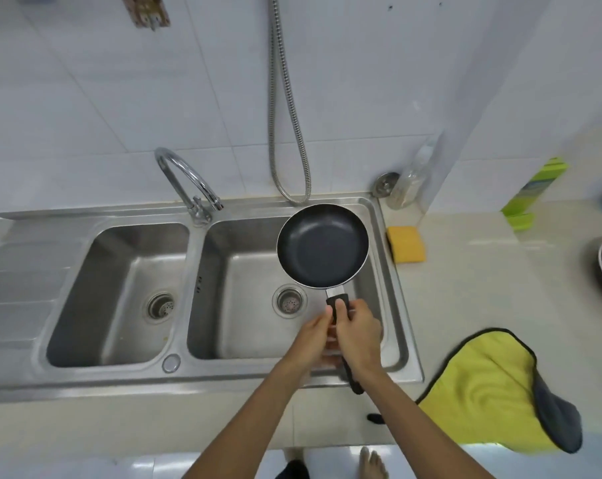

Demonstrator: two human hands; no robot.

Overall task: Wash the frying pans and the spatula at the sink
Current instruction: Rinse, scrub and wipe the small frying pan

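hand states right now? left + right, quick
Left hand: closed, gripping the frying pan by its handle.
Right hand: closed on the same handle, thumb on top.

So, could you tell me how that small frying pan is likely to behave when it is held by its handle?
The frying pan looks rigid and probably front-heavy: its bowl sits out beyond the right hand and left hand holding the handle. Its smooth dark coating may be slippery when wet.

Over right basin of stainless steel double sink (120, 378), small black round frying pan (322, 247) held level; left hand (313, 337) and right hand (356, 330) both grip its handle. On counter at right: yellow rectangular sponge (406, 244), yellow-grey cloth (482, 392).
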